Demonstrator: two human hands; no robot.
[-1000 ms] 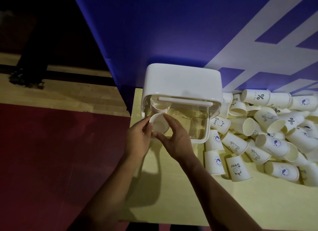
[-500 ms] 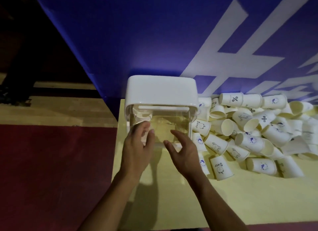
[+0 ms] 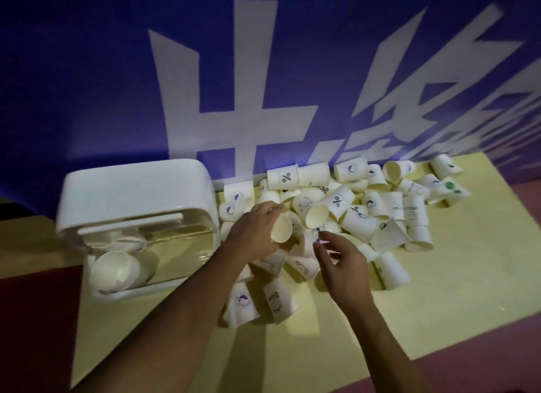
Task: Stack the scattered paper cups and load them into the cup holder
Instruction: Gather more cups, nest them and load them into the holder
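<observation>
Cup pick-up at the loose pile: crush, scatter and mis-nest hazards

The left hand (image 3: 253,231) grips one paper cup (image 3: 281,228) by its wall, mouth toward the camera, just above the scattered cups (image 3: 366,211) on the yellow table (image 3: 439,290). The right hand (image 3: 345,267) hovers beside it with fingers relaxed, holding nothing visible. The cup holder (image 3: 134,188) stands just left of the pile, with a few loaded cups (image 3: 112,271) lying tilted inside. Likely faults: excess squeeze deforms the thin wall, so the cup will not nest; a reach into overlapping cups rolls neighbours toward the table edge; cups facing opposite ways jam when stacked; tilted cups already in the holder may block the next stack
</observation>
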